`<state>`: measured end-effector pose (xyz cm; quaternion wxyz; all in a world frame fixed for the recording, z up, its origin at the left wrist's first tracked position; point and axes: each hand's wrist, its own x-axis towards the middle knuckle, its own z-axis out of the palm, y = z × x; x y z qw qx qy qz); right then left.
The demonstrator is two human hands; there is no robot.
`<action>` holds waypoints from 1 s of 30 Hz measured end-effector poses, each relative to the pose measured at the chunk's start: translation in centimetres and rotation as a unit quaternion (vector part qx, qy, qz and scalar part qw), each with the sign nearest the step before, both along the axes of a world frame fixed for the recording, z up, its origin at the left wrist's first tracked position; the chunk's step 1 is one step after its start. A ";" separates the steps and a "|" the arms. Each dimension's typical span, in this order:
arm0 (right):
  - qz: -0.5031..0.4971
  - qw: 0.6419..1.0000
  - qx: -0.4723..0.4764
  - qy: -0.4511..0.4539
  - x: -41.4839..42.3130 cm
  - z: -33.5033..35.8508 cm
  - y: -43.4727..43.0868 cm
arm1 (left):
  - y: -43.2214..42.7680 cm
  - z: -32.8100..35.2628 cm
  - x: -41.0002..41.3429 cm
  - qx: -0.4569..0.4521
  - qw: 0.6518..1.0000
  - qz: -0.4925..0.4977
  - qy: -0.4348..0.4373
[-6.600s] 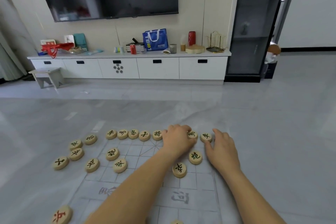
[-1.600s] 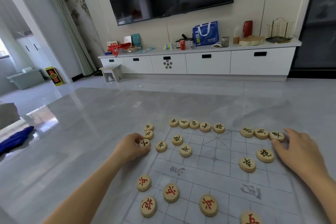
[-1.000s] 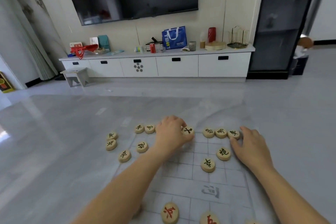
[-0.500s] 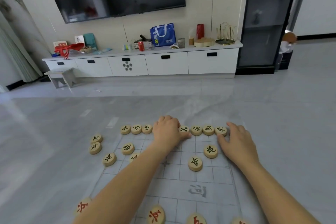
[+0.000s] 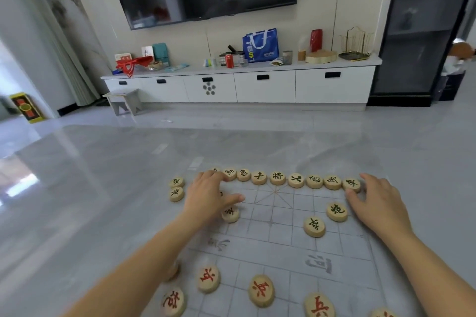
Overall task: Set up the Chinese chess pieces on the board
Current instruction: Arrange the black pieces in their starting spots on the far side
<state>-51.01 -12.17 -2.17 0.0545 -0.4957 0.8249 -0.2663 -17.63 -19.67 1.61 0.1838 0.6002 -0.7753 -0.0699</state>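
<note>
A translucent grid board (image 5: 270,239) lies on the grey table. Several black-lettered wooden pieces form a row (image 5: 277,178) along its far edge. My left hand (image 5: 208,197) hovers palm down over the board's far left, fingertips at the row's left end and thumb stretched right; I see nothing gripped in it. A black piece (image 5: 230,213) lies just below it. My right hand (image 5: 378,204) rests flat at the far right corner, fingertips touching the row's last piece (image 5: 351,184). A black cannon (image 5: 337,211) and a black soldier (image 5: 314,226) lie beside it.
Two black pieces (image 5: 176,188) lie off the board to the left. Several red-lettered pieces (image 5: 261,290) sit on the near half. Beyond the table's far edge are a white cabinet (image 5: 257,85) and a small stool (image 5: 123,101).
My left hand has left the row's middle, where a black piece now sits, and moved to the board's far left. My right hand stays at the right corner.
</note>
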 end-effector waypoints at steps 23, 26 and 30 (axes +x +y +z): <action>-0.007 1.000 0.021 0.021 -0.2 0.0 -0.1 | 2.1 -1.6 8.7 0.096 0.991 0.060 0.070; -0.011 1.000 0.017 0.018 -0.3 0.0 -0.1 | 1.9 -1.3 8.7 0.063 0.963 0.126 0.228; -0.010 1.000 0.019 0.018 -0.4 -0.1 -0.2 | -0.3 -1.7 9.4 0.053 0.946 0.219 0.234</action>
